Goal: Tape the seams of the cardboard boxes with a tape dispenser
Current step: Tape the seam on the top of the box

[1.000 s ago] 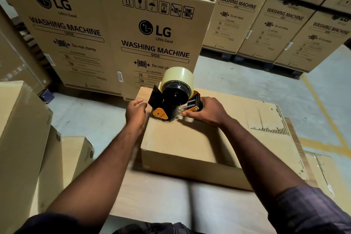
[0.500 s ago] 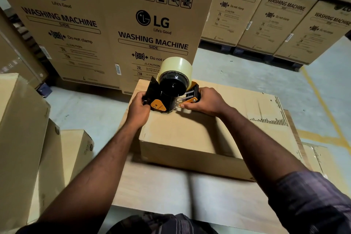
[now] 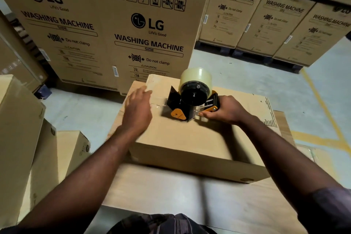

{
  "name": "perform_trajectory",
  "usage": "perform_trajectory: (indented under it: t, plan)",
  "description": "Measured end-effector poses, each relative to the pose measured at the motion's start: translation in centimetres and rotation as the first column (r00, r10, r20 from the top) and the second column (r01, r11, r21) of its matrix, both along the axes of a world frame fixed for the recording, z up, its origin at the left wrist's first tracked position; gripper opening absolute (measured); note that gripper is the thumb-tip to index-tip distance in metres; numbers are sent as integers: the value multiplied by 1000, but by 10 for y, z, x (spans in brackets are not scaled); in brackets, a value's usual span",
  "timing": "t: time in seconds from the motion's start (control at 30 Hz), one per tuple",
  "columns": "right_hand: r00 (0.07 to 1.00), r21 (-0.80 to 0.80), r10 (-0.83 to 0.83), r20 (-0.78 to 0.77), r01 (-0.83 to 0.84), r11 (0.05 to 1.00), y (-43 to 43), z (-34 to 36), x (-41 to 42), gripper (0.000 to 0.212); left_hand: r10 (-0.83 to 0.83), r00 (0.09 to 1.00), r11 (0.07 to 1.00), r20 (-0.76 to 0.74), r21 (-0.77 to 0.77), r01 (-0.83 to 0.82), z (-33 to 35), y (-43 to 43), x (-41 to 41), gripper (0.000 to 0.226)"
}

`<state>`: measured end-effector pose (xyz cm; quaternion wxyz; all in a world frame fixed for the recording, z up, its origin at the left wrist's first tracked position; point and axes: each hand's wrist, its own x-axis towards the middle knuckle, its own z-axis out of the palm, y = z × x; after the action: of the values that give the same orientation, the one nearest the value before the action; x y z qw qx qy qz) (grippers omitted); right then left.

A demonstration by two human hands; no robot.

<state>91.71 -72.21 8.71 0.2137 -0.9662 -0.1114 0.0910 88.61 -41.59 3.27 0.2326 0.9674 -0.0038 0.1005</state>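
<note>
Your right hand grips the handle of the one tape dispenser, which sits on top of the one cardboard box before you, near its far edge. Your left hand, fingers straight and blurred, is over the top just left of the dispenser. Flatten the flap there, I judge, and pull straight along the seam. Behind the box stand at least five washing-machine cartons.

A cardboard box lies on a wider flat carton. Tall LG washing-machine cartons stand on the pale floor.
</note>
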Motion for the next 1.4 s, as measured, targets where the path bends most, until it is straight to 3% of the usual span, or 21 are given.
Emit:
perform_trajectory:
  t: [0.1,0.17,0.4,0.6,0.7,0.87,0.97,1.13,1.4]
  plan:
    - [1000,-5,9,-5,-9,1000,-1,-1,0,27,-268,942,937,-205,172,304,-5,-31,-16,39]
    - [1000,-10,7,1,-7,1000,-2,-3,-2,33,-307,919,899,-248,240,365,-8,-34,-21,55]
    - [1000,-34,19,-22,-20,999,-28,7,-13,35,-266,944,939,-196,167,299,-12,-28,-20,63]
    - [998,-35,-47,-37,46,998,-104,10,-33,40,-177,961,951,-214,216,223,-9,-38,-23,64]
    - [1000,-35,-29,-1,29,999,-107,8,-32,43,-98,952,950,-291,258,177,-5,-74,-28,65]
    - [1000,-52,-15,13,16,998,-109,5,-31,33,-321,890,875,-324,258,410,-5,-139,-35,55]
    - [1000,-71,6,20,-4,997,-110,4,-31,47,-306,913,898,-270,237,371,-8,-136,-36,63]
    - [999,-81,18,30,-15,997,-150,14,-34,46,-282,923,918,-262,205,339,-11,-133,-36,71]
    - [1000,101,-21,-14,22,995,-225,-3,-45,58,-174,932,944,-319,216,250,-5,-180,-45,66]
